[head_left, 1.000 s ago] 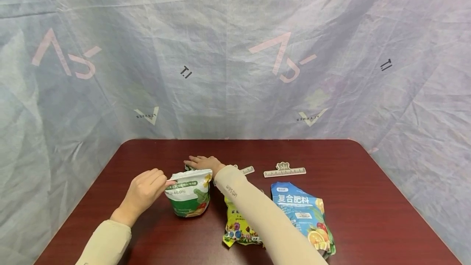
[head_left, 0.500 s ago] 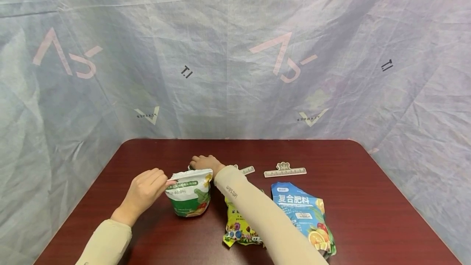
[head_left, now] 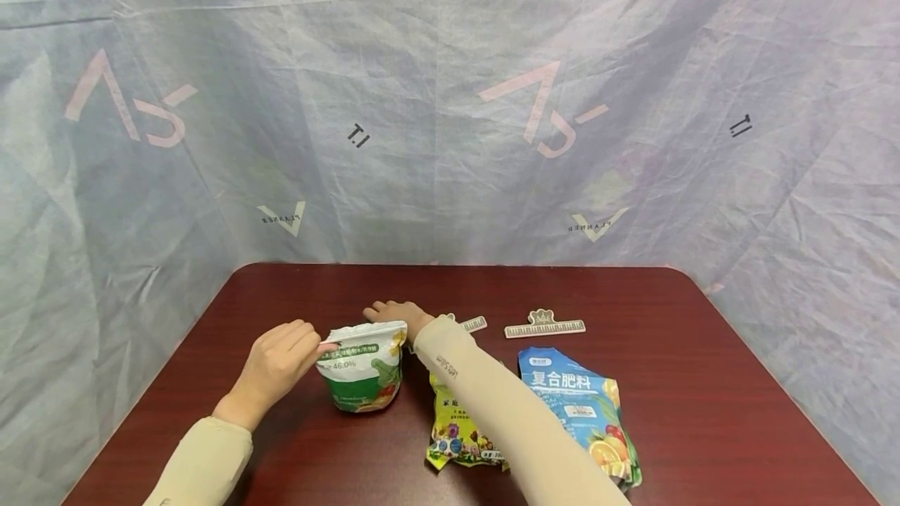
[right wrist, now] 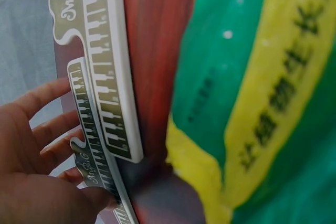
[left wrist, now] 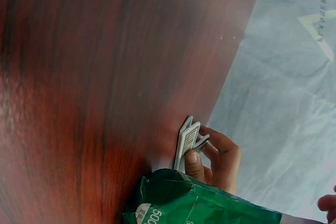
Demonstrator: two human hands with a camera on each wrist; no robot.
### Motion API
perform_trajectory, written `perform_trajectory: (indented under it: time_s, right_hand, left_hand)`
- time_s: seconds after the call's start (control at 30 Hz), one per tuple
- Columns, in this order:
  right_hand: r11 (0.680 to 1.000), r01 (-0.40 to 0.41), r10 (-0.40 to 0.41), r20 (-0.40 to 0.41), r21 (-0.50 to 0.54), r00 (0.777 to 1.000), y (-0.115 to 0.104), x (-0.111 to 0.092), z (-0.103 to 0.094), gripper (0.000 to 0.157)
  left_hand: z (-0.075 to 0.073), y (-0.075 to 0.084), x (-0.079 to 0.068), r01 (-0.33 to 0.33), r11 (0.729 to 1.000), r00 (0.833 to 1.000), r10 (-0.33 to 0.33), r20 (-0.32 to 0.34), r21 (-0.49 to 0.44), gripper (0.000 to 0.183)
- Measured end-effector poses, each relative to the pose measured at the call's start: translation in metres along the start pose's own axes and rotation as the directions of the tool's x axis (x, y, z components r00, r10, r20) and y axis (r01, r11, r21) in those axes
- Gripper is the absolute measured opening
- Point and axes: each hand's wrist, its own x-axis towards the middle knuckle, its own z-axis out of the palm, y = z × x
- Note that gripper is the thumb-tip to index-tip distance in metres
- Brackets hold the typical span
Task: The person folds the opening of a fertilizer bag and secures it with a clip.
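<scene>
My left hand (head_left: 280,361) pinches the left top edge of a green and white fertilizer bag (head_left: 362,385), which stands upright on the table with its mouth upward. Behind that bag is my right hand (head_left: 398,313). In the left wrist view its thumb and fingers pinch a bag clip (left wrist: 187,141) with a piano-key pattern. The right wrist view shows this dark clip (right wrist: 89,103) standing on its side, with fingers behind it and the thumb at its lower part. From the head camera, the green and white bag hides the held clip.
A second clip (head_left: 475,325) lies just right of the right wrist, partly covered by the sleeve. Farther right is a third clip (head_left: 544,329). A yellow bag (head_left: 455,432) lies under the right forearm, and a blue fertilizer bag (head_left: 573,404) lies beside it. A fabric sheet (head_left: 436,178) hangs behind the table.
My right hand has shifted slightly right behind the bag, its fingers drawing in and then spreading a little. The left hand and its bag have stayed in place.
</scene>
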Motion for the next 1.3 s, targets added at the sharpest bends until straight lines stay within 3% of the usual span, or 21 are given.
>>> perform_trajectory:
  time_s: [0.4, 0.67, 1.07, 1.3]
  right_hand:
    - [0.981, 0.011, -0.014, 0.017, 0.191, 1.000, 0.004, -0.003, -0.006, 0.034]
    - [0.969, 0.052, -0.060, 0.025, 0.241, 0.998, 0.006, -0.004, -0.007, 0.030]
    - [0.984, 0.128, -0.128, -0.004, 0.123, 0.992, 0.002, -0.019, -0.016, 0.028]
    - [0.978, 0.186, -0.182, -0.052, 0.091, 0.982, 0.008, -0.020, -0.010, 0.039]
  left_hand:
    - [0.000, 0.000, 0.002, 0.000, 1.000, 1.000, 0.000, 0.002, -0.007, 0.043]
    - [0.000, 0.001, 0.002, 0.002, 1.000, 1.000, -0.002, 0.011, -0.004, 0.043]
    - [-0.001, 0.000, 0.001, 0.008, 1.000, 0.999, -0.008, 0.031, 0.005, 0.042]
    - [-0.001, 0.001, 0.000, 0.006, 1.000, 1.000, -0.006, 0.028, 0.008, 0.043]
